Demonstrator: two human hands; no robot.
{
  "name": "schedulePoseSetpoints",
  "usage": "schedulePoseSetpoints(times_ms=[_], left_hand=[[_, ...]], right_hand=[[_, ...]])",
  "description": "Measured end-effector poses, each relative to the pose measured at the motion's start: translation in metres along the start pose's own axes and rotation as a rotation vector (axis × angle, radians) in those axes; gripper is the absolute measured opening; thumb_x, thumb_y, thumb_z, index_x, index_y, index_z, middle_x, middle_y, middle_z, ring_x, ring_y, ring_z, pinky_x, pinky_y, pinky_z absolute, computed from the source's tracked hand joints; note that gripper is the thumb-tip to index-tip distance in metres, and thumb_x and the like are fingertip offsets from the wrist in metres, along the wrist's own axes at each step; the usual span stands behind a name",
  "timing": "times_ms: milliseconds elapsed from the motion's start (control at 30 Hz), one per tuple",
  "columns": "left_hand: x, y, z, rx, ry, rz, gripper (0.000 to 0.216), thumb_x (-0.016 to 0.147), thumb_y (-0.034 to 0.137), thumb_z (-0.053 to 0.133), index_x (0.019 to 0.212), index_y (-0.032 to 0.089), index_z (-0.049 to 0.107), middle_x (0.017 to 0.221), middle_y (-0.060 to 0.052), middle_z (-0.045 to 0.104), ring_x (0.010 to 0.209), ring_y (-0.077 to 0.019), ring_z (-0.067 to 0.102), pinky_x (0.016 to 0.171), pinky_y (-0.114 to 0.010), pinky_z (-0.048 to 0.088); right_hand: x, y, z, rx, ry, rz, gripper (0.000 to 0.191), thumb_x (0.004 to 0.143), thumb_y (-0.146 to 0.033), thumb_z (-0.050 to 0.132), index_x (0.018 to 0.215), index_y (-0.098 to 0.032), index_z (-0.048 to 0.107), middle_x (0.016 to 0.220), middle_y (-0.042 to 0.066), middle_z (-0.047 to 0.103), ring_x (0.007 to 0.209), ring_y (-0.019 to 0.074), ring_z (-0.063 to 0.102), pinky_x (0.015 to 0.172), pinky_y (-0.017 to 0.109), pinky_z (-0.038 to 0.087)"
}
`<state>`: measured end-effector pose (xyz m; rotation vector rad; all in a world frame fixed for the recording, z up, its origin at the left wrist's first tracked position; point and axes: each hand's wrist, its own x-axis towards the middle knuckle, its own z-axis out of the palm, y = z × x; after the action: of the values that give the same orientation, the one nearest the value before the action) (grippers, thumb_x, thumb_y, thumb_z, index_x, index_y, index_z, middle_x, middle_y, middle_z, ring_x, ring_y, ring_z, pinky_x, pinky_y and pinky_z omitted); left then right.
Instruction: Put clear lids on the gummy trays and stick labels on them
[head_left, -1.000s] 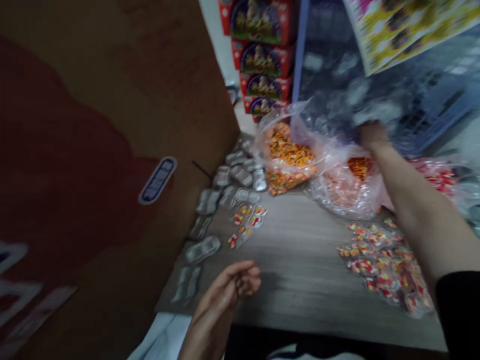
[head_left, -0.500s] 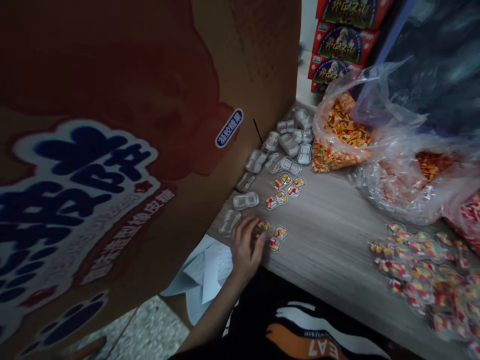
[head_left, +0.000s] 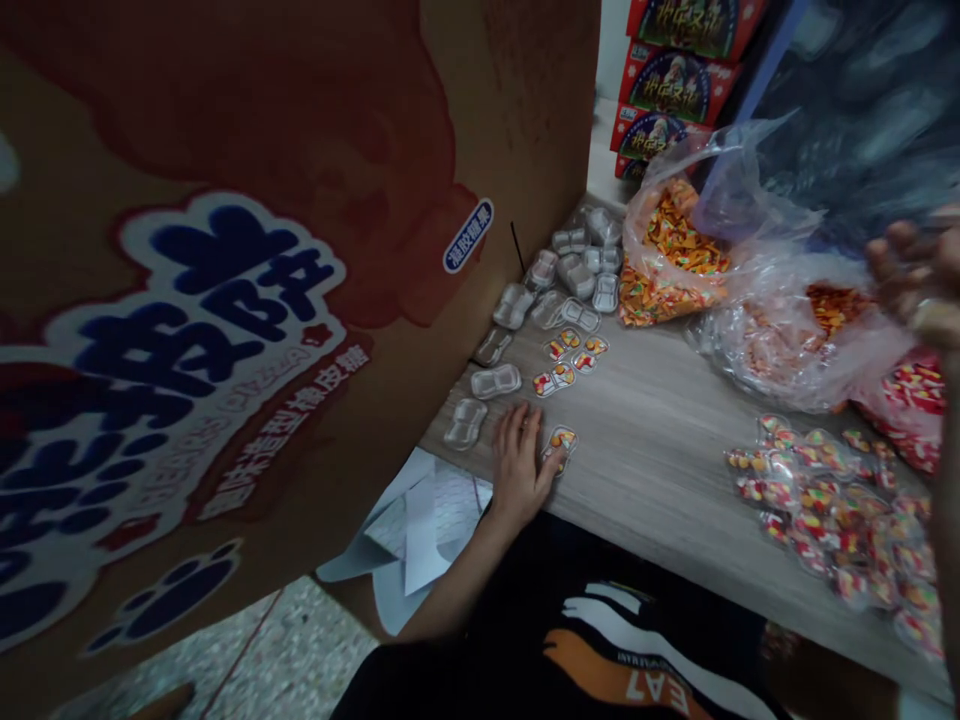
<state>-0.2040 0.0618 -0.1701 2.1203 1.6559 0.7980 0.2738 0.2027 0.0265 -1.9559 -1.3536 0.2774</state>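
Note:
My left hand (head_left: 517, 465) rests on the grey table, its fingers stretched out and the thumb apart. The thumb touches the edge of a clear car-shaped plastic shell (head_left: 559, 447) with small colourful wrapped candies in it. What lies under the palm is hidden. Just beyond the fingertips are three more filled shells (head_left: 553, 379). Empty clear shells (head_left: 495, 380) line the left side of the table. At the far right my right hand (head_left: 916, 270) is raised above the candy bags, blurred; a pale spot shows at it, and I cannot make out whether it holds anything.
A large printed cardboard box (head_left: 390, 400) walls off the left. Open plastic bags hold orange-wrapped candies (head_left: 679, 250) and red-wrapped candies (head_left: 911, 395). A pile of filled shells (head_left: 840, 510) lies at the right. Red boxes (head_left: 671, 85) are stacked behind, beside a blue-edged bin (head_left: 862, 120).
My right hand has come into view at the right edge. My left hand has shifted slightly right, covering the spot of one filled shell, with its thumb against the other.

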Motion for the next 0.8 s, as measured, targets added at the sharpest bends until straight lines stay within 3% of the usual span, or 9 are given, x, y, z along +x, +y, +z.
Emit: schedulePoseSetpoints(times_ms=[33,100,167,233,333,433,667,800], left_hand=[[0.0,0.003,0.002,0.001,-0.011,0.008,0.065,0.095,0.043,0.056,0.152,0.018,0.039,0.155,-0.021,0.041,0.148,-0.0355,0.031,0.118,-0.06,0.029],[-0.001,0.011,0.007,-0.003,-0.034,0.019,0.067,0.095,0.043,0.056,0.153,0.018,0.037,0.156,-0.021,0.039,0.149,-0.0362,0.029,0.119,-0.062,0.026],[-0.004,0.02,0.013,-0.015,-0.054,0.03,0.068,0.094,0.044,0.056,0.153,0.018,0.035,0.157,-0.021,0.038,0.15,-0.0367,0.028,0.12,-0.063,0.023],[-0.007,0.03,0.019,-0.037,-0.07,0.049,0.068,0.095,0.044,0.055,0.153,0.017,0.035,0.157,-0.022,0.037,0.151,-0.0368,0.027,0.12,-0.063,0.021],[-0.005,0.04,0.022,-0.057,-0.094,0.078,0.067,0.095,0.044,0.054,0.153,0.016,0.035,0.158,-0.022,0.037,0.152,-0.0364,0.025,0.121,-0.063,0.018],[0.019,0.041,0.018,-0.056,-0.095,0.105,0.066,0.095,0.044,0.053,0.153,0.017,0.037,0.16,-0.021,0.034,0.153,-0.0352,0.023,0.122,-0.063,0.016],[0.121,0.029,0.022,0.079,-0.116,0.047,0.06,0.096,0.05,0.049,0.147,0.018,0.05,0.161,-0.018,0.035,0.153,-0.0356,0.02,0.121,-0.057,0.022],[0.141,0.032,0.031,0.141,-0.202,0.025,0.06,0.095,0.05,0.052,0.147,0.019,0.051,0.162,-0.019,0.033,0.154,-0.0388,0.018,0.12,-0.062,0.019]], right_hand=[[-0.028,-0.005,0.01,0.327,-0.172,0.171,0.049,0.102,-0.009,0.033,0.131,-0.033,0.063,0.146,0.017,0.057,0.121,0.0244,0.066,0.073,0.039,0.051],[-0.088,-0.011,0.038,0.678,-0.29,0.439,0.036,0.098,-0.012,0.043,0.111,-0.03,0.072,0.144,0.012,0.06,0.122,0.025,0.065,0.07,0.034,0.054],[-0.148,-0.013,0.07,0.862,-0.413,0.598,0.016,0.086,-0.021,0.065,0.099,-0.028,0.073,0.125,0.01,0.072,0.117,0.0276,0.068,0.06,0.028,0.054],[-0.197,-0.01,0.098,1.021,-0.511,0.711,0.025,0.073,-0.027,0.08,0.096,-0.031,0.074,0.11,0.005,0.077,0.109,0.0261,0.071,0.055,0.024,0.054],[-0.247,0.0,0.119,1.179,-0.577,0.812,0.03,0.068,-0.027,0.086,0.095,-0.031,0.075,0.105,0.002,0.078,0.103,0.0208,0.073,0.053,0.018,0.054],[-0.272,0.006,0.118,1.23,-0.549,0.844,0.029,0.071,-0.026,0.086,0.097,-0.031,0.075,0.108,0.001,0.078,0.104,0.0197,0.073,0.056,0.018,0.056],[-0.289,0.002,0.103,1.202,-0.453,0.858,0.029,0.069,-0.024,0.087,0.096,-0.028,0.077,0.105,0.003,0.079,0.099,0.02,0.074,0.056,0.019,0.056],[-0.297,-0.002,0.103,1.171,-0.439,0.864,0.029,0.068,-0.024,0.088,0.095,-0.027,0.078,0.104,0.003,0.078,0.101,0.0211,0.074,0.056,0.019,0.055]])
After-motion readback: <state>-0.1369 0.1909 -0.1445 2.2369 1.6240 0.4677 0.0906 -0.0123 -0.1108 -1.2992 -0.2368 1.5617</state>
